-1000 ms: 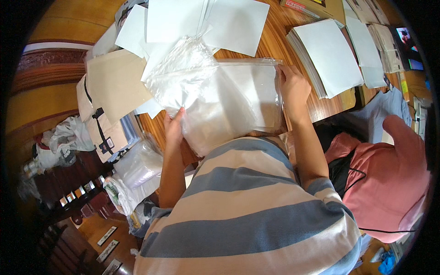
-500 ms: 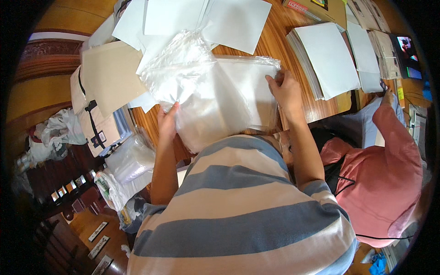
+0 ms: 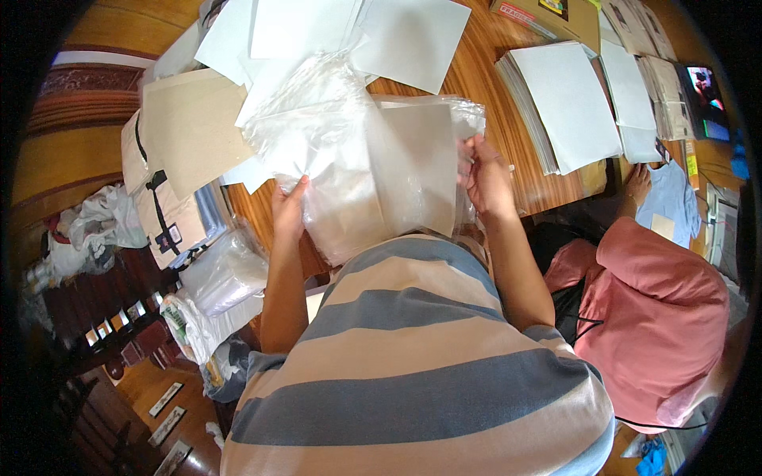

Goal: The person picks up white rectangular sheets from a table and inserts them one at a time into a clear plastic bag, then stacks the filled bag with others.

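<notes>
A spread of thin clear plastic bags (image 3: 337,170) lies in front of me at the table's near edge, over some white sheets. My left hand (image 3: 289,208) grips the left edge of these bags, thumb on top. At their right side, my right hand (image 3: 486,181) is closed with bent fingers on the edge of a clear plastic bag (image 3: 419,159), which stands partly lifted. Its fingertips are partly covered by the see-through film. More crinkled bag edges (image 3: 468,115) show just beyond that hand.
White sheets (image 3: 413,40) lie at the far side, with a beige sheet (image 3: 194,131) to the left. A stack of white sheets (image 3: 563,103) and a cardboard box (image 3: 556,20) sit at the right. A co-worker in a pink top (image 3: 647,325) touches a folded light-blue shirt (image 3: 667,202).
My right hand has shifted a little left and down, drawing the bag's right edge up and leftward. My left hand stays put. The co-worker's arm has lowered, and the blue shirt now lies flatter.
</notes>
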Available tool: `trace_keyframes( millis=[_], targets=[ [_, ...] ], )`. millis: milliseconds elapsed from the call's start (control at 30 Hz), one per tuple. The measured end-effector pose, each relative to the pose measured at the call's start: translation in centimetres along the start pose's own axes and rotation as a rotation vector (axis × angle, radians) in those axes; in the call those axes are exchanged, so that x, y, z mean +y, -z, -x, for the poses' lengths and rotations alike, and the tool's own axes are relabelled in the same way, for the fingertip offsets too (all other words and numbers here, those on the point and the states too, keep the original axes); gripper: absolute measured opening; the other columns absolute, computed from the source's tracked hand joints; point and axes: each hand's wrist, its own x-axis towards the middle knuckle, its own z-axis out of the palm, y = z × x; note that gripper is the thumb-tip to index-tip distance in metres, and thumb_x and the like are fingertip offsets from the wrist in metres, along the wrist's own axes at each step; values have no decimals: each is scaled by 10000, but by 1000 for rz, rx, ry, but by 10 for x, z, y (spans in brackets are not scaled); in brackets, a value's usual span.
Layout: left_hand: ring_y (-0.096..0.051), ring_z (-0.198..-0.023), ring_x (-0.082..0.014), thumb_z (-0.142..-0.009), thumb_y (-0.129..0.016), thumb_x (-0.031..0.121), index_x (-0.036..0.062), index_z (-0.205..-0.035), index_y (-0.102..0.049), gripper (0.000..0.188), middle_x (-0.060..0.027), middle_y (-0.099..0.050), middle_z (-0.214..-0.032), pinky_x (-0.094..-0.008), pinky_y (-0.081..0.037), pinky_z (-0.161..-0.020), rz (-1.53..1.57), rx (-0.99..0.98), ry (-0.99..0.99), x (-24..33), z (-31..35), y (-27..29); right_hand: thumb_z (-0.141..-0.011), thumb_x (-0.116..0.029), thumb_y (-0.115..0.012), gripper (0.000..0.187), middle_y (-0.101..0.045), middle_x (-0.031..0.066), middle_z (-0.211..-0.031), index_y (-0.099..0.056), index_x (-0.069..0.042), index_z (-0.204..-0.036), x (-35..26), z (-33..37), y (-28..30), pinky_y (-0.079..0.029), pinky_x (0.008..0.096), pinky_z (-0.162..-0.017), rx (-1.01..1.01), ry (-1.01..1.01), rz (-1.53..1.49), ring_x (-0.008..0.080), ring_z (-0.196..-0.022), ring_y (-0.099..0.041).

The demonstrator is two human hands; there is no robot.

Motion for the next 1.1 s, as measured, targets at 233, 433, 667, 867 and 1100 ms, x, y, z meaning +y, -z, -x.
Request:
trace_keyframes(
  millis=[233,433,667,867,1100],
  targets=[
    [-631,-969,-149,-936,-731,90,11,-1278,-587,379,-67,-685,-1136,-308,-505,-863,27,-37,-39,1,-1,-2,-836,-118,-692,280,-662,194,-1042,-653,-35,-1100,23,-11,7,-520,476,-864,354,514,1003,418,-1008,-635],
    [-638,-1077,-196,-937,-731,122,12,-1334,-558,446,-92,-675,-1215,-346,-501,-936,22,-71,17,-1,-4,3,-831,-154,-719,224,-692,177,-951,-685,-31,-1016,14,-18,9,-534,472,-810,235,299,935,396,-900,-676],
    [-636,-979,-148,-936,-721,73,2,-1273,-591,367,-76,-691,-1129,-308,-503,-864,19,-23,-15,-4,-4,2,-846,-148,-734,166,-729,205,-859,-723,9,-900,7,-21,7,-545,455,-753,323,396,828,377,-833,-719],
    [-637,-974,-152,-936,-722,74,2,-1274,-593,368,-80,-692,-1129,-309,-503,-863,62,-46,-34,-3,-2,2,-888,-167,-689,177,-712,221,-834,-718,7,-902,-26,-3,4,-537,484,-712,189,303,1010,400,-784,-705],
    [-641,-1022,-168,-935,-724,77,1,-1310,-566,414,-93,-683,-1175,-317,-508,-891,27,-28,3,-1,-2,2,-944,-185,-605,181,-696,212,-856,-647,-21,-881,-64,16,-5,-541,520,-669,18,576,1414,427,-760,-686]
  ],
)
